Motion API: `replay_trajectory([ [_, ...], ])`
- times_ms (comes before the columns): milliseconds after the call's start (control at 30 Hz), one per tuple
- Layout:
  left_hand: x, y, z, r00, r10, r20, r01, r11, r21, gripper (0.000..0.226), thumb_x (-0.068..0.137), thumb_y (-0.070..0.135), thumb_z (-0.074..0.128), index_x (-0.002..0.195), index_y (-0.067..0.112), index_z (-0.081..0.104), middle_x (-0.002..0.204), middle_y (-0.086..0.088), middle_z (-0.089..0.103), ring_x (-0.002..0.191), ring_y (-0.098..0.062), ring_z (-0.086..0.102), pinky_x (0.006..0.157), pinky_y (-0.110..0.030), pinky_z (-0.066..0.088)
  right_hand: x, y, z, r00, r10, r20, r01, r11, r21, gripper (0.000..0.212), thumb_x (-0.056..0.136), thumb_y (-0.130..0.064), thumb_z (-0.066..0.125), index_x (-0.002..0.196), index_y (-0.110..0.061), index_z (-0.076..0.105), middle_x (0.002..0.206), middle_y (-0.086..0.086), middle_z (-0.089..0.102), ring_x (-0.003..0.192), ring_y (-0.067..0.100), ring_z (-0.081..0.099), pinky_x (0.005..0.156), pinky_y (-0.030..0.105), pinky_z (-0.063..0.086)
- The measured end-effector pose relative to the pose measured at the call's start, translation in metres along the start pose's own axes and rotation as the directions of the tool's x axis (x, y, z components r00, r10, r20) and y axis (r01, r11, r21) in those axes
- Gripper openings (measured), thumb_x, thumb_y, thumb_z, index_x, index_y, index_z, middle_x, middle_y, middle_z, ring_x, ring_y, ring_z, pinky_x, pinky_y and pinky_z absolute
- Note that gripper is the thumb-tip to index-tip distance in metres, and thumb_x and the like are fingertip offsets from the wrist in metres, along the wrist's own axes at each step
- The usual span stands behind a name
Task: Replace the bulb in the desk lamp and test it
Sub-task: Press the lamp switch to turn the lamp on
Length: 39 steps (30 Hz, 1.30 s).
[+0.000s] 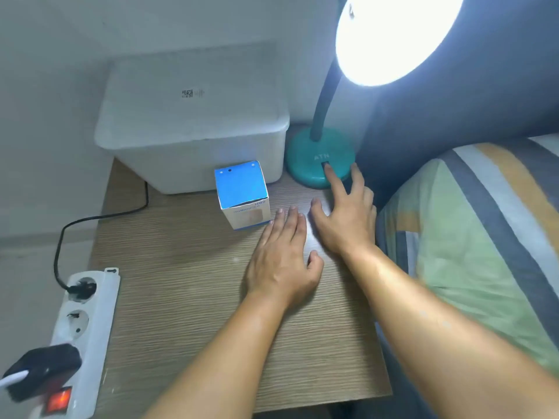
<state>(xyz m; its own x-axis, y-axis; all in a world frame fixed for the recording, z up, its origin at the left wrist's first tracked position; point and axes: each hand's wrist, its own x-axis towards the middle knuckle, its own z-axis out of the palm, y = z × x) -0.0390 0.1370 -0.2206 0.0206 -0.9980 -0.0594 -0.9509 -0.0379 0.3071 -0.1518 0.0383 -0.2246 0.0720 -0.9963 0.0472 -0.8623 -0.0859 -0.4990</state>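
Head view: "ATN" on teal lamp base (314, 160), lit.

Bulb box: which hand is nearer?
Left. The left hand lies flat on the table, fingertips just right of the bulb box. The right hand is farther right, index finger on the lamp base switch.

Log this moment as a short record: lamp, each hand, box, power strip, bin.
lamp: teal base, shade lit, standing at the table's back right
right hand: index fingertip on the switch in the base
left hand: flat on the table, holding nothing
box: blue and white, upright, in front of the bin
bin: white, lidded, at the back
power strip: off the table's left edge, red switch glowing, black cord plugged in
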Motion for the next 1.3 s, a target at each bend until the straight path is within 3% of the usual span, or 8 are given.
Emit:
replay_trajectory([
  [267, 0.0018, 0.0005, -0.0003, 1.000, -0.016, 0.027, 0.016, 1.000, 0.022, 0.081, 0.090, 0.049, 0.026, 0.160, 0.014, 0.009, 0.169, -0.003, 0.005, 0.155, -0.016, -0.004, 0.126, -0.034, 0.001, -0.0014, 0.0055, -0.0011, 0.996, -0.012, 0.089, 0.006, 0.998, 0.069, 0.075, 0.089, -0.048, 0.052, 0.151, -0.058, 0.010, 0.167, -0.006, -0.003, 0.140, 0.033, 0.025, 0.110, 0.056, 0.033],
  [667, 0.0022, -0.0006, 0.0014, 1.000, -0.016, 0.001, 0.016, 1.000, 0.015, 0.083, 0.086, 0.051, 0.024, 0.160, 0.013, 0.016, 0.168, -0.003, 0.009, 0.155, -0.017, 0.000, 0.125, -0.032, 0.000, -0.0008, 0.0061, 0.0014, 0.998, -0.022, 0.061, 0.018, 0.998, 0.066, 0.075, 0.089, -0.046, 0.053, 0.152, -0.055, 0.013, 0.167, -0.003, 0.000, 0.136, 0.035, 0.028, 0.108, 0.054, 0.034],
  [1300, 0.0029, -0.0005, 0.0004, 1.000, -0.015, 0.019, 0.015, 1.000, 0.027, 0.081, 0.089, 0.050, 0.028, 0.160, 0.015, 0.012, 0.169, -0.001, 0.006, 0.155, -0.015, -0.003, 0.125, -0.032, -0.001, -0.0013, 0.0046, -0.0008, 0.998, -0.030, 0.062, 0.025, 0.997, 0.073, 0.077, 0.089, -0.045, 0.054, 0.153, -0.053, 0.012, 0.166, -0.002, 0.001, 0.139, 0.033, 0.025, 0.109, 0.054, 0.033],
])
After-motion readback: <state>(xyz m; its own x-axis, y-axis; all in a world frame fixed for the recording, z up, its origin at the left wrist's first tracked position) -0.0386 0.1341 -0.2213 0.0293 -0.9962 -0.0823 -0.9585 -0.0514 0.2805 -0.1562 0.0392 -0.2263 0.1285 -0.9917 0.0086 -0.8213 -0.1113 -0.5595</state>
